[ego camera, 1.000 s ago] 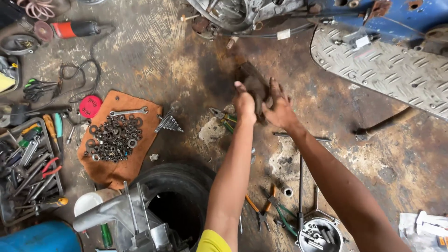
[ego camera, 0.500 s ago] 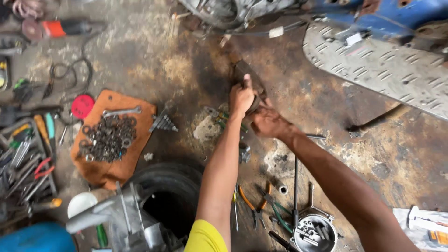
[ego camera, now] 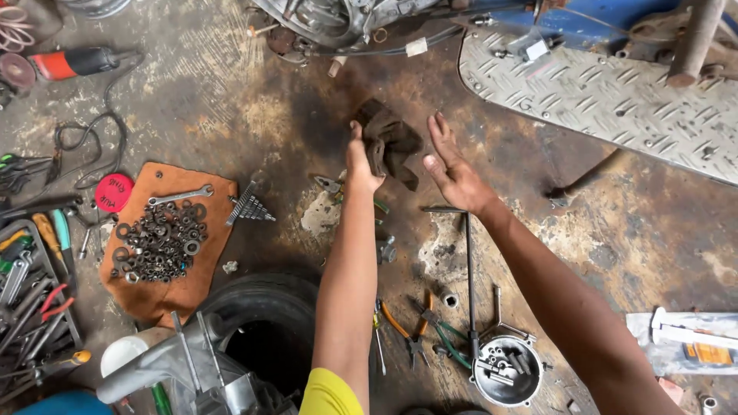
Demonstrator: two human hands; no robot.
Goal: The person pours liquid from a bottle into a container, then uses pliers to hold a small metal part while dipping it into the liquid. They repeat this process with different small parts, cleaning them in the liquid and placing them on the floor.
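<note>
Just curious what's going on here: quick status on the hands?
Left hand gripping dark rag. Right hand open beside it, off the rag. Pliers on the floor just below.

I see a dark brown crumpled cloth rag point(ego camera: 390, 142), a silver diamond-patterned metal tread plate point(ego camera: 607, 107), and a tan-orange leather mat point(ego camera: 165, 288) under grey washers.

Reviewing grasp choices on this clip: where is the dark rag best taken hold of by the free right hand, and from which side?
The dark rag hangs bunched from the left hand, which pinches its upper left edge. Probably best is the loose lower fold at its right, nearest the open right hand. Come in from the right with spread fingers: that side is unobstructed, and the limp cloth offers a thick fold there.
</note>
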